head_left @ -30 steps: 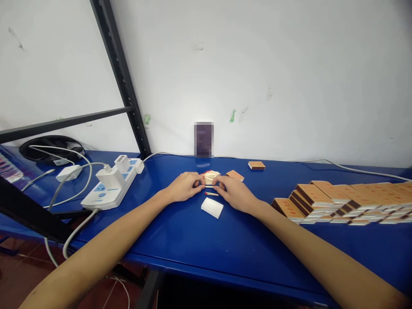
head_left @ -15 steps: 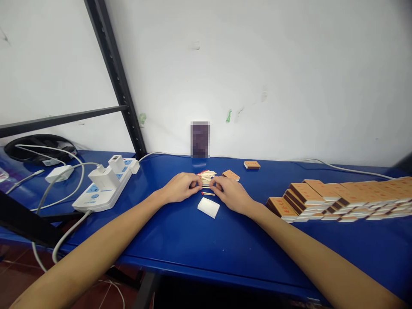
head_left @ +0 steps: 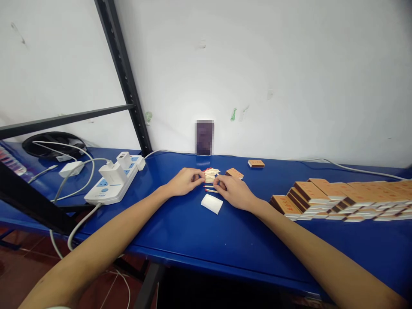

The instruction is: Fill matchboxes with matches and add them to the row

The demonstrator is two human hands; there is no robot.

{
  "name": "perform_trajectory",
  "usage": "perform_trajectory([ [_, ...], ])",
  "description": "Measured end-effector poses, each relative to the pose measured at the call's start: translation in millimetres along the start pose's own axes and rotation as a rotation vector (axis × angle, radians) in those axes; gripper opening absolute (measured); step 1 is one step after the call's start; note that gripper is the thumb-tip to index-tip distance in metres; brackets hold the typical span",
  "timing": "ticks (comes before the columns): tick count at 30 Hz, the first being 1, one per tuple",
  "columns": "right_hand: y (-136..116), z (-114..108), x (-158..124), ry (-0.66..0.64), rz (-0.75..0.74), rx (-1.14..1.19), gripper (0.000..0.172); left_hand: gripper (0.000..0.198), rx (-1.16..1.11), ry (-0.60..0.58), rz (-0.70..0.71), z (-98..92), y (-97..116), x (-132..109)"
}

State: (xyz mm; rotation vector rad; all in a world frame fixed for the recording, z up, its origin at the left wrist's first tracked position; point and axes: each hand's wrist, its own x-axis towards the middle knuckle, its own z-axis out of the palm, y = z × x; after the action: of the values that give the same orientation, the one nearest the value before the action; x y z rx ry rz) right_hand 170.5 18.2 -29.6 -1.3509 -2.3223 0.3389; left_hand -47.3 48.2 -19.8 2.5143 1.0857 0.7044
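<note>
A small heap of red-tipped matches (head_left: 210,174) lies on the blue table (head_left: 206,244) between my two hands. My left hand (head_left: 186,182) rests at the heap's left side, fingers curled and pinching at the matches. My right hand (head_left: 235,192) sits at the heap's right side, fingertips pinched on the matches too. One or two loose matches (head_left: 210,190) lie just in front of the heap. A white inner tray of a matchbox (head_left: 211,203) lies near my right hand. An orange matchbox sleeve (head_left: 234,173) lies just behind my right hand.
Rows of stacked orange matchboxes (head_left: 347,199) fill the table's right side. A single matchbox (head_left: 256,163) lies near the wall. At the left is a white power strip (head_left: 112,182) with chargers and cables. A black shelf post (head_left: 124,81) rises at the back left.
Both hands stay at the match heap with only small finger shifts. The view has swung slightly left, then back right.
</note>
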Motion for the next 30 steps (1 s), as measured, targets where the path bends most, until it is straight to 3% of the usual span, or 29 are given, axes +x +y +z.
perform_trajectory([
  [3,1,0,-3,-0.028,0.01,0.067,0.013,0.018,0.035,-0.015,-0.004,0.0,-1,1],
  [9,1,2,2,0.033,0.066,0.072,0.01,0.016,0.102,-0.027,0.013,0.3,2,1],
  [17,3,3,9,0.025,-0.111,-0.128,0.017,0.015,0.138,-0.036,0.024,0.7,3,1],
  [30,3,2,11,-0.002,-0.089,-0.095,0.018,0.019,0.155,-0.038,0.033,0.2,4,1],
])
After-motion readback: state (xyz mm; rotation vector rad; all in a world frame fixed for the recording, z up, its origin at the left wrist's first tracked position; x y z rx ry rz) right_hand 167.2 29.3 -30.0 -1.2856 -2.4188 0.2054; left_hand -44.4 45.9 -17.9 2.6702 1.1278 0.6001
